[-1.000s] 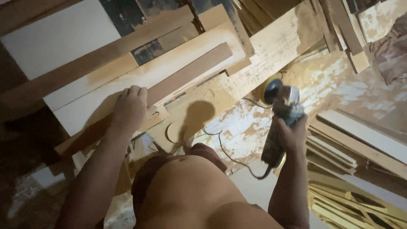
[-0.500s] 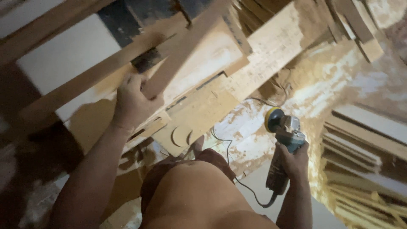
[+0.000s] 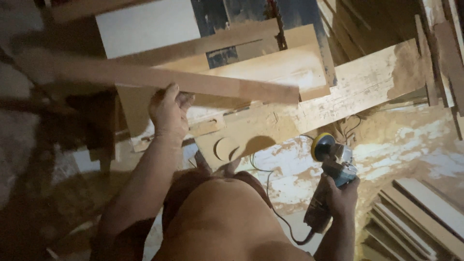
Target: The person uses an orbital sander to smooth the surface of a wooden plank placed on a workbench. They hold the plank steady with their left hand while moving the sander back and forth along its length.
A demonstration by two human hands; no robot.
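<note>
The person's left hand (image 3: 168,112) is closed around a long, narrow strip of reddish-brown wood (image 3: 193,82), fingers curled over its upper edge, and holds it nearly level above the bench — the strip reaches from the dim left side across to just above a pale, dust-coated board (image 3: 285,65) on the right. The right hand (image 3: 341,193) is wrapped tightly round the dark body of a handheld electric sander (image 3: 328,179), whose round yellow-rimmed pad (image 3: 323,146) points up and away from the wood, well apart from the strip. A thin black cord (image 3: 270,193) trails from the tool across a sawdust-streaked floor (image 3: 411,145). Below the strip lies a tan fibreboard offcut with two curved cut-outs (image 3: 237,140), and a stack of pale wooden slats (image 3: 420,212) rests at lower right.
</note>
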